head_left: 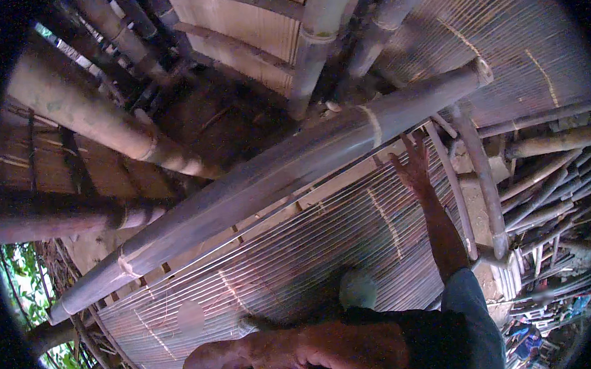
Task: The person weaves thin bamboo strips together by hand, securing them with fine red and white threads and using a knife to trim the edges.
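My right hand (pixel 413 165) reaches up and forward with its fingers spread. Its fingertips come close to the upper edge of a ribbed panel of thin slats (pixel 351 228), just below a thick bamboo pole (pixel 268 169); whether they touch is hard to tell. Nothing shows in that hand. Bare skin at the bottom, very near the camera, seems to be my bent left arm (pixel 214 362). The fingers of my left hand cannot be made out. Pale stitched lines (pixel 386 223) cross the slats. A pale rounded thing (pixel 358 288) shows against the panel, its kind unclear.
Bamboo posts (pixel 315 46) stand beyond the pole, with another thick bamboo beam (pixel 98 121) at the left. More slatted sheeting (pixel 495 47) spreads at the upper right. Several stacked poles (pixel 549 184) lie at the right. Green leaves (pixel 23 279) show at the lower left.
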`<action>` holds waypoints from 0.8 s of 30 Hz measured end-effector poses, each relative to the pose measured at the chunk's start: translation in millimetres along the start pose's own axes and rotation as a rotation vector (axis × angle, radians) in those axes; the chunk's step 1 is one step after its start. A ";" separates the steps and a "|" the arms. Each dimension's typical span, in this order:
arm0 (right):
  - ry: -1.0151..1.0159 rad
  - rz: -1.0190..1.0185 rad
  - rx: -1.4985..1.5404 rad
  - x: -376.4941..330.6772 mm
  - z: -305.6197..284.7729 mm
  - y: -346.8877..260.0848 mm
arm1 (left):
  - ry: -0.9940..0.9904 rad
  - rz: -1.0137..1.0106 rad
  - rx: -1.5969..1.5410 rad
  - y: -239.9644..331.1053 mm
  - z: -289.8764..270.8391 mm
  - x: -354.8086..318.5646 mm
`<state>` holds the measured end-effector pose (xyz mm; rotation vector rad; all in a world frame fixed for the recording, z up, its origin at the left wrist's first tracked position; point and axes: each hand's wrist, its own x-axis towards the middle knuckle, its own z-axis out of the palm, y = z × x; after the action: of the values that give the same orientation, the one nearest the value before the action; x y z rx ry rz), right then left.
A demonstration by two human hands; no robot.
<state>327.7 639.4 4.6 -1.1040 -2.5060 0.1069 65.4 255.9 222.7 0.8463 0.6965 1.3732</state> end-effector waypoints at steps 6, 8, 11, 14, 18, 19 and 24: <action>-0.051 -0.035 -0.121 2.4 14.7 39.0 | -0.084 0.083 0.231 11.4 3.8 58.2; -0.119 0.067 0.054 10.6 -5.2 29.2 | 0.365 0.081 1.084 -10.4 -25.1 61.1; -0.079 -0.011 0.026 12.4 -22.3 14.6 | 0.607 -0.079 1.337 -74.9 -79.2 33.5; -0.053 0.018 0.042 7.2 -20.3 15.4 | 0.569 -0.020 1.620 -118.4 -116.0 -2.0; -0.086 0.070 0.034 -2.1 -17.1 13.2 | 0.449 -0.023 1.618 -132.2 -141.1 -28.1; -0.092 0.097 0.007 -1.3 -16.3 9.2 | 0.489 0.010 1.591 -135.1 -146.5 -32.2; -0.024 0.007 0.084 -4.8 -21.8 8.4 | 0.607 0.072 1.521 -101.7 -110.6 -21.9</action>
<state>344.9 639.7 21.2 -1.0843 -2.4942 0.2263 26.1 245.8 76.4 1.5915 2.3213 0.9691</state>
